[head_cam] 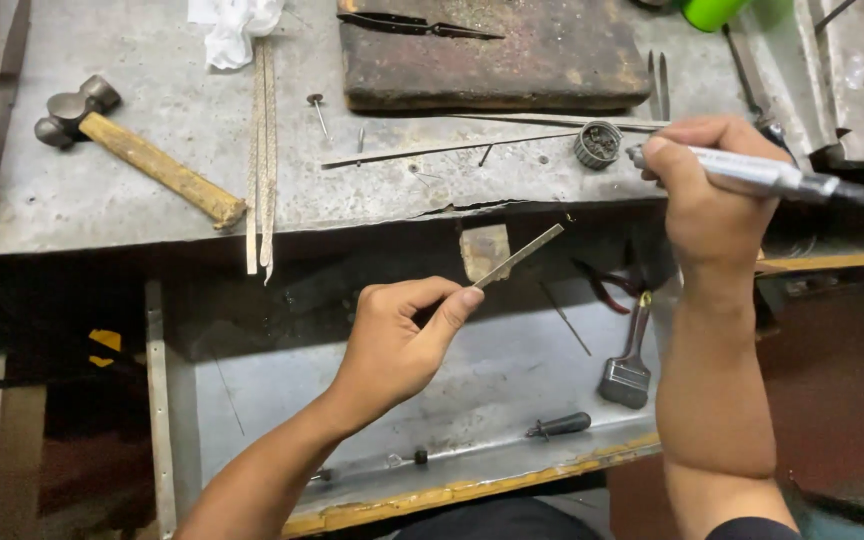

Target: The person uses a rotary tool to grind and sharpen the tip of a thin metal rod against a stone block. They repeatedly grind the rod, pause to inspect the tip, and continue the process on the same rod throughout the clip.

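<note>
Nearest the camera, two bare forearms reach out over an open metal drawer (512,360) under the desk (152,190). The left hand (392,345) pinches the near end of a thin flat metal strip (519,256) between thumb and forefinger, tilting it up and to the right, clear of the drawer, so its far end is exposed. The right hand (707,195) is clenched around a slim silver rotary handpiece (752,172), raised at the desk's front edge, its tip apart from the strip. In the drawer lie a brush (629,372) and red-handled pliers (607,288). Farther left on the desk rests a hammer (137,150).
</note>
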